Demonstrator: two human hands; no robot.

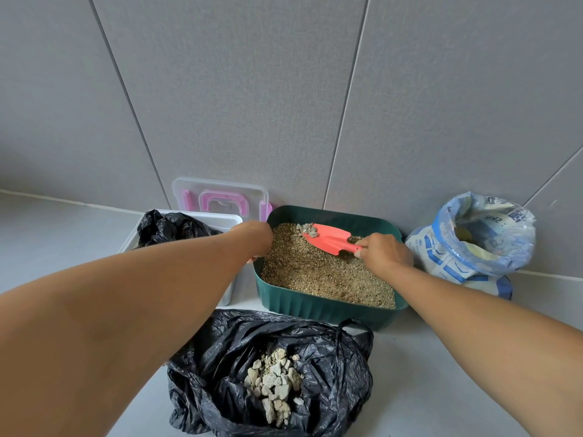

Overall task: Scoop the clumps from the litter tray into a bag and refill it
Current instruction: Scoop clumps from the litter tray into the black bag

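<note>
The red scoop (328, 239) lies on a diagonal over the litter tray (315, 305). Its handle is at the near right and its flat blade points away and to the left, toward the tray's far left corner. The blade faces up and carries a few pale clumps (307, 229) at its tip, just above the brown litter (315, 272).

The right hand (383, 252) is closed round the scoop's handle, with the thumb and fingertips pinching it where it meets the blade. The left hand (255, 236) reaches across to the tray's left rim near the far corner and grips it. Its fingers are curled over the edge and one fingertip shows on the outside wall.

The dark green tray sits close against the wall (284, 89), which is made of large grey panels with thin pale seams. In front of the tray, nearest the camera, a black bag (214, 367) lies open on the pale grey floor (426, 373) — a heap of whitish lumps (274, 383) rests in its hollow.

To the tray's right stands a blue and white litter sack (473, 244), its mouth rolled open. To the left is a white tub (227, 219) holding another crumpled black bag (167, 228) — behind it a clear lid (220, 190) with pink clips leans upright against the wall.
</note>
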